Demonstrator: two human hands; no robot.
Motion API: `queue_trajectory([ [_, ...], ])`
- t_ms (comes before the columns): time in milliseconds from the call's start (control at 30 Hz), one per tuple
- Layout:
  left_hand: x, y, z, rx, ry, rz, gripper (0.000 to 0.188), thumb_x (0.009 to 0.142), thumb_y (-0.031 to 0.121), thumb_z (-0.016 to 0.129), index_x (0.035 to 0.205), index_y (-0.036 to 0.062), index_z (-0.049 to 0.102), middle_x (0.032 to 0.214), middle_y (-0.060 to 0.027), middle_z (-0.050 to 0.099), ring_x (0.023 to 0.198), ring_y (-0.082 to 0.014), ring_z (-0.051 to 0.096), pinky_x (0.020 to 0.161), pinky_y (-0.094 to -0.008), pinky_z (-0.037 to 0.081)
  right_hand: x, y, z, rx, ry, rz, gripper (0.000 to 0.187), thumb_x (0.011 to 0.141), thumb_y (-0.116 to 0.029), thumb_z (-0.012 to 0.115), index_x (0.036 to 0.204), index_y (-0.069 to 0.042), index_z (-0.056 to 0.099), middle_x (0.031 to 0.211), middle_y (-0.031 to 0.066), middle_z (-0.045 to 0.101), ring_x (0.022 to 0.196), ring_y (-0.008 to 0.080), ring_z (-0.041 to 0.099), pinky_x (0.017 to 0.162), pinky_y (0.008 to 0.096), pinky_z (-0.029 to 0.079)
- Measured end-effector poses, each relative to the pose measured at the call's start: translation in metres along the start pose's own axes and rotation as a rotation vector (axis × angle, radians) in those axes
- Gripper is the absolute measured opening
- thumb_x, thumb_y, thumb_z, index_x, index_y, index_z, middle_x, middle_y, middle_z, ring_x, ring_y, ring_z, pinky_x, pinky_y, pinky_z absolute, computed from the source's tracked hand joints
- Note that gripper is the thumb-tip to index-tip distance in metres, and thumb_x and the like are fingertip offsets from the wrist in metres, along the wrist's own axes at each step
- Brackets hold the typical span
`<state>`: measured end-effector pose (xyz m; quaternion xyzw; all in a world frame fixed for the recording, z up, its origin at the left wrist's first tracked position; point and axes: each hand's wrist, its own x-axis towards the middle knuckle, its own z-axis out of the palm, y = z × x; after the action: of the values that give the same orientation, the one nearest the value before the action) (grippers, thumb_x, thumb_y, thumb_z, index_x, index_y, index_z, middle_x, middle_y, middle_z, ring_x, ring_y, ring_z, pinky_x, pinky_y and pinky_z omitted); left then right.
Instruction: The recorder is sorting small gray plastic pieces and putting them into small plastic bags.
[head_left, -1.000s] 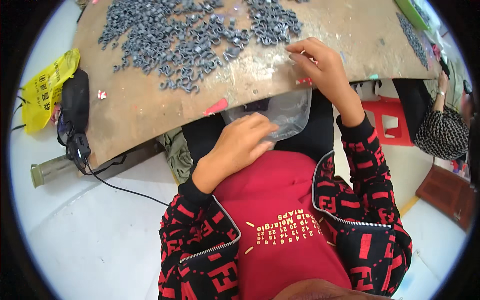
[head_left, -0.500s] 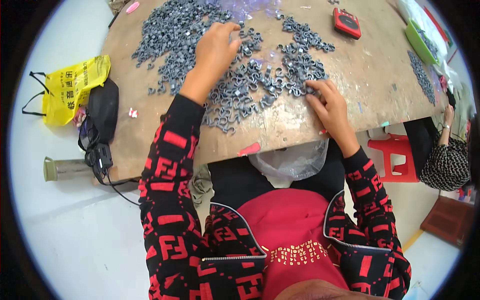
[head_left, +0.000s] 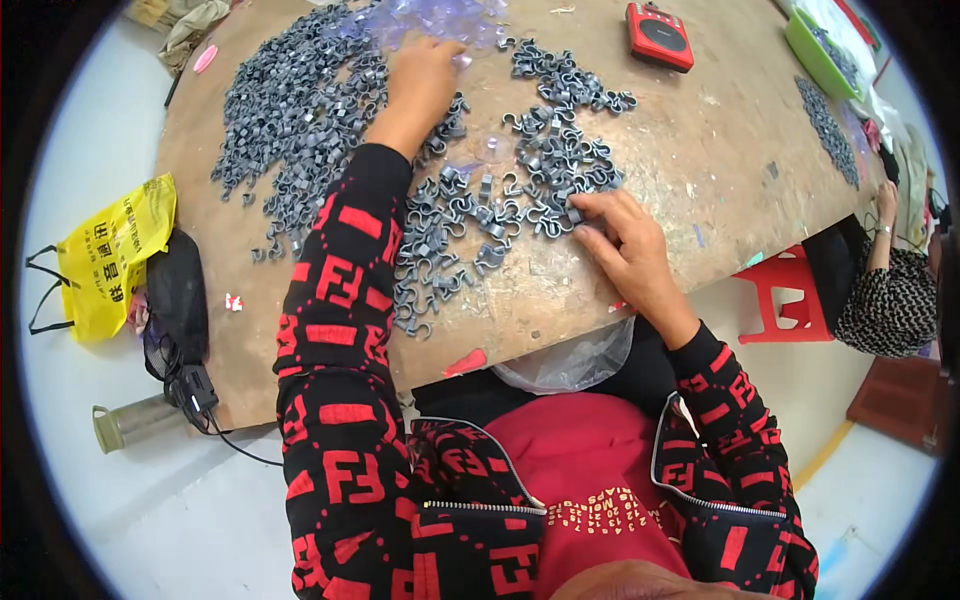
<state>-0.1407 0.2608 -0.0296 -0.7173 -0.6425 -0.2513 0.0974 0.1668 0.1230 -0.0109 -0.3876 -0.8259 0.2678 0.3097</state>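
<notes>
A big heap of small grey plastic clips [head_left: 300, 110] covers the far left and middle of a worn brown table [head_left: 700, 170]. My left hand [head_left: 420, 85] reaches far across it, fingers down among the clips beside some clear plastic bits [head_left: 440, 20]. My right hand [head_left: 625, 240] rests nearer to me, its fingertips pinching at a grey clip [head_left: 570, 215] on the edge of a smaller cluster. A clear plastic bag [head_left: 570, 365] hangs at the table's near edge over my lap.
A red radio-like box [head_left: 660, 35] lies far right, with a green tray [head_left: 825, 55] and more clips [head_left: 825, 120]. A yellow bag [head_left: 110, 255], black pouch [head_left: 175, 300] and bottle [head_left: 130, 422] sit left. Another person [head_left: 885, 290] and a red stool [head_left: 780, 295] are right.
My left hand left the clear bag in my lap and stretched out to the far clip heap. My right hand moved down to the middle cluster. The view tilted toward the table.
</notes>
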Motion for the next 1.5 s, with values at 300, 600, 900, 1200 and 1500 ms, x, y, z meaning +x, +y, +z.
queue_trajectory([
  [300, -0.069, 0.06, -0.048, -0.241, 0.084, 0.212, 0.029, 0.082, 0.003, 0.058, 0.108, 0.0121, 0.063, 0.111, -0.0107, 0.062, 0.096, -0.0342, 0.06, 0.079, -0.04, 0.05, -0.004, 0.005, 0.003, 0.091, 0.061, 0.002, 0.023, 0.082, -0.004, 0.064, 0.104, -0.005, 0.065, 0.083, 0.0063, 0.058, 0.075, 0.0154, 0.057, 0.066, 0.0251, 0.045],
  [600, -0.13, 0.094, -0.089, -0.366, 0.096, 0.09, 0.038, 0.08, 0.001, 0.057, 0.115, 0.0144, 0.062, 0.12, -0.0139, 0.059, 0.107, -0.0347, 0.058, 0.087, -0.0388, 0.049, -0.006, 0.011, 0.007, 0.172, 0.097, -0.019, 0.022, 0.082, -0.003, 0.063, 0.104, -0.005, 0.066, 0.083, 0.0038, 0.058, 0.068, 0.011, 0.051, 0.063, 0.0232, 0.042],
  [900, -0.197, 0.127, -0.142, -0.211, 0.071, 0.021, 0.046, 0.074, 0.001, 0.061, 0.117, 0.0162, 0.063, 0.129, -0.0126, 0.051, 0.127, -0.0393, 0.038, 0.105, -0.0545, 0.027, 0.008, 0.004, -0.024, 0.589, -0.013, 0.15, 0.027, 0.09, -0.011, 0.06, 0.116, -0.004, 0.061, 0.1, 0.0002, 0.062, 0.088, 0.0057, 0.057, 0.077, 0.022, 0.044],
  [1200, -0.271, 0.103, -0.159, -0.179, 0.16, -0.391, 0.035, 0.079, -0.002, 0.06, 0.114, 0.0041, 0.062, 0.119, -0.0146, 0.058, 0.119, -0.0408, 0.047, 0.101, -0.0511, 0.035, 0.209, 0.012, -0.007, -0.113, -0.157, -0.318, 0.046, 0.09, -0.038, 0.059, 0.126, -0.011, 0.057, 0.123, 0.0117, 0.055, 0.116, 0.0243, 0.051, 0.097, 0.0352, 0.039],
  [1500, -0.268, 0.098, -0.161, -0.256, 0.055, -0.527, 0.032, 0.075, -0.001, 0.062, 0.106, 0.0051, 0.063, 0.111, -0.0151, 0.06, 0.112, -0.0393, 0.051, 0.098, -0.0504, 0.038, 0.434, 0.101, 0.065, -0.38, 0.081, -0.303, 0.055, 0.085, -0.052, 0.059, 0.118, -0.008, 0.062, 0.12, 0.0186, 0.057, 0.116, 0.0335, 0.05, 0.099, 0.0413, 0.039],
])
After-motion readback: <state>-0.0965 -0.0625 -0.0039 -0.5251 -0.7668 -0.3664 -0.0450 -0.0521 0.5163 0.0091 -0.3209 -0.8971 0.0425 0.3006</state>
